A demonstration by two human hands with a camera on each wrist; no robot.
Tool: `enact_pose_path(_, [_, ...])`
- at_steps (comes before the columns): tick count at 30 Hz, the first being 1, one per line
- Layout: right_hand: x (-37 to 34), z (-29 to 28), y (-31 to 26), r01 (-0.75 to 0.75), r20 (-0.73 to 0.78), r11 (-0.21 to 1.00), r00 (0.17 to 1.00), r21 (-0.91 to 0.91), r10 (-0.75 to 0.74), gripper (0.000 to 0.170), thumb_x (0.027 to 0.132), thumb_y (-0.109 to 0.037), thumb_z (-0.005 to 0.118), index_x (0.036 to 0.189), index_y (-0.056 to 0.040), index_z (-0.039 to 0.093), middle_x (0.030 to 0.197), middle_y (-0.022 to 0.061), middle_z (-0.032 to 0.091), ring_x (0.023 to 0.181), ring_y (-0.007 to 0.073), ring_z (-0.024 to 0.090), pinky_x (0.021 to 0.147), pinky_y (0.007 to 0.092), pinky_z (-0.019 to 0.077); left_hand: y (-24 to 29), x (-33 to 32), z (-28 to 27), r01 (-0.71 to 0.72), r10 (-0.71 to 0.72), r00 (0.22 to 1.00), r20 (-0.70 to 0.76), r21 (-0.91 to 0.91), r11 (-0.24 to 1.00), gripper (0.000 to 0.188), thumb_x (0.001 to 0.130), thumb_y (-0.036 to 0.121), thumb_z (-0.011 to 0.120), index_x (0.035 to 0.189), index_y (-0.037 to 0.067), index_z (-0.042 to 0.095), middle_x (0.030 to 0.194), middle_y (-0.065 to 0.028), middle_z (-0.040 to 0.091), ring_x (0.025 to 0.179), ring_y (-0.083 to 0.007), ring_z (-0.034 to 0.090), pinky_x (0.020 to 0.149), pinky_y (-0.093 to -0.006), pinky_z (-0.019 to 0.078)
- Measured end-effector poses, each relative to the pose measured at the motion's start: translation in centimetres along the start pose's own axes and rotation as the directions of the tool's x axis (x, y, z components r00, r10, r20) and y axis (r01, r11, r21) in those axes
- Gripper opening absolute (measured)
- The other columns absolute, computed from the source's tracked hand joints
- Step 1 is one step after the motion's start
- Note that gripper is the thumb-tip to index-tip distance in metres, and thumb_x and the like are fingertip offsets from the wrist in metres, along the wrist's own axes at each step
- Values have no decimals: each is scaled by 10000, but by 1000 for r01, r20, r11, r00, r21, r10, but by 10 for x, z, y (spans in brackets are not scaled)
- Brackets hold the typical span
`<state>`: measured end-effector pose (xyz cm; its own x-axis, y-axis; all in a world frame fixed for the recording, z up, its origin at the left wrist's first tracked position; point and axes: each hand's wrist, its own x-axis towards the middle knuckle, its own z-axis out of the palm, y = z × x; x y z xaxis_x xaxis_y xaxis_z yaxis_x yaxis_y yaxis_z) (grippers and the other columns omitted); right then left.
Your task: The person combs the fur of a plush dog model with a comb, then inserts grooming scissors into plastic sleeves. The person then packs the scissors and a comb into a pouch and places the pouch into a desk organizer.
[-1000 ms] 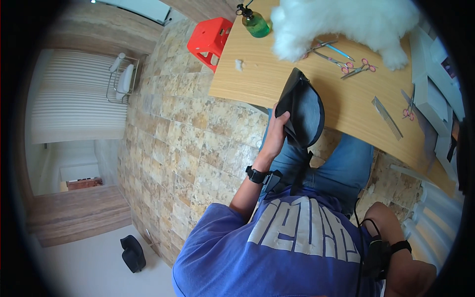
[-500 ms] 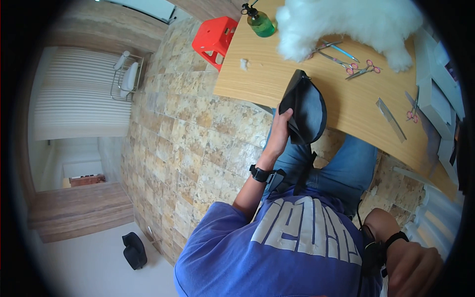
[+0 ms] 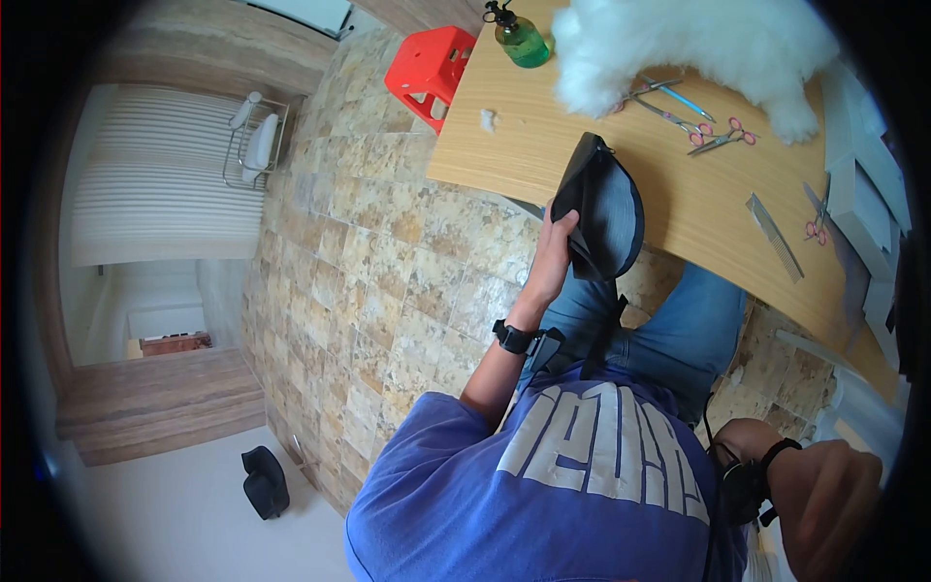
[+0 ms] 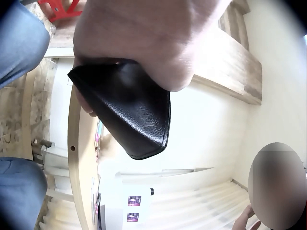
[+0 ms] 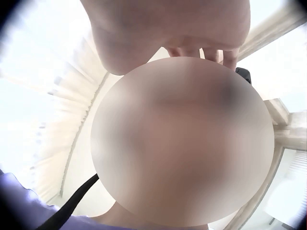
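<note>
My left hand (image 3: pixel 555 254) grips a black leather-look pouch (image 3: pixel 613 218) at its near side, thumb on the inner face. The pouch is spread wide, its grey lining facing up, just over the table's front edge. In the left wrist view its dark outer face (image 4: pixel 132 108) hangs below the palm. My right hand (image 3: pixel 832 500) is raised at the lower right, close to the head. In the right wrist view its fingers (image 5: pixel 208 53) reach toward a blurred face, with nothing seen in them.
On the wooden table (image 3: pixel 679 199) lie pink-handled scissors (image 3: pixel 725 138), a blue-handled tool (image 3: pixel 690 101), a metal comb (image 3: pixel 776 238) and further scissors (image 3: pixel 817 218). A white fluffy animal shape (image 3: pixel 698 53) stands behind them. A green spray bottle (image 3: pixel 524 44) is at the far left corner, beside a red stool (image 3: pixel 427 68).
My right hand has risen at the lower right, coming closer to the head. My left hand keeps its hold on the pouch. The head view has shifted slightly.
</note>
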<state>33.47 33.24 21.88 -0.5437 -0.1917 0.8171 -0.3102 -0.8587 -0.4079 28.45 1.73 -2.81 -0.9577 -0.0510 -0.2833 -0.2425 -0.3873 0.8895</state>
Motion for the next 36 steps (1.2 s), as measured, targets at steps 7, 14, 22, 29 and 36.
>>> enact_pose_path(7, [3,-2,-15,159,140,926,983,-344,-117,167,1004,-348,623,975,-193,566,908,-53,509,892,128,518,773,327,445,2,0,11,-5,5,1000,5,1,1000,484,1068,251,472,1474,-2,401,1328,-94,566,1213,-143,532,1066,-297,403])
enact_pose_path(14, [11,27,-10,271,56,876,961,-399,-271,67,980,-165,618,956,-165,555,847,-65,478,735,84,512,617,251,423,4,1,14,-88,88,996,5,103,991,760,1030,364,557,1573,-71,251,1520,-188,443,1409,-236,410,1163,-303,303])
enact_pose_path(22, [18,29,-3,302,20,895,950,-328,-312,167,931,-41,629,845,-115,505,818,-34,458,701,64,500,579,230,416,-10,4,2,-46,46,999,-7,38,998,450,1079,348,447,1336,1,572,1222,-76,667,1083,-154,633,965,-331,489])
enact_pose_path(29, [16,20,-5,142,10,983,990,-118,-141,215,937,-2,599,804,-131,490,815,-23,459,696,77,506,577,238,408,-12,1,-2,-49,49,999,-15,26,998,479,1085,375,436,1349,0,574,1251,-79,669,1125,-164,630,992,-329,478])
enact_pose_path(36, [-13,-46,30,-567,-521,624,805,-537,283,245,916,-258,725,937,-46,602,892,16,616,801,123,584,697,262,444,11,-10,18,76,-74,997,26,-90,993,594,1078,435,434,1441,-31,489,1382,-133,616,1285,-229,582,1132,-383,412])
